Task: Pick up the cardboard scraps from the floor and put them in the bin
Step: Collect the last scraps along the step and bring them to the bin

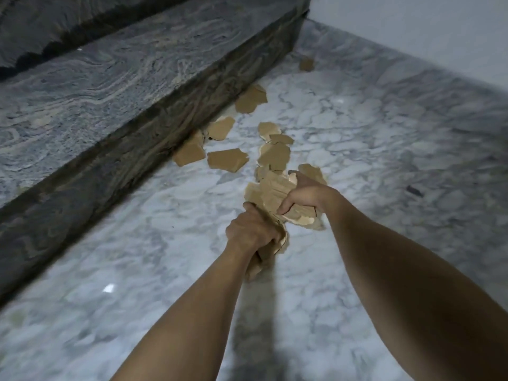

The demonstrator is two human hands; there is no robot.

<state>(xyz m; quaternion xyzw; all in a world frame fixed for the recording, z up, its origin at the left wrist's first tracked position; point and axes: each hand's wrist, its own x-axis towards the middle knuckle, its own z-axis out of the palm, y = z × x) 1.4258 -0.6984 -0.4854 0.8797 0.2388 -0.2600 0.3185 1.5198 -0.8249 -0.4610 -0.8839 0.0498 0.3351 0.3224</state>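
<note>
Between the hands: a bundle of cardboard scraps is held above the marble floor, overlapping loosely rather than stacked flat.
Left hand: fingers curled tight round the bundle's lower end, with pieces sticking out below the fist.
Right hand: thumb and fingers clamped over the upper sheets, pressing them towards the left hand.
Loose scraps: several lie on the floor beyond the hands, some apart, some overlapping; two sit against the foot of the dark stone step.
Far scrap: one small piece lies well apart, near the white wall.
Bin: not in view, so where the load must be carried cannot be told.
Slip risk: the ragged bundle looks full; reaching for another piece means loosening one hand, and inner sheets could slide out.
Wedged pieces: scraps flush with the step probably need a fingernail or a sideways slide to lift.
Missed piece: the far scrap is easy to overlook.
Blur: edges of the held sheets are smeared, so their count is unclear.
</note>
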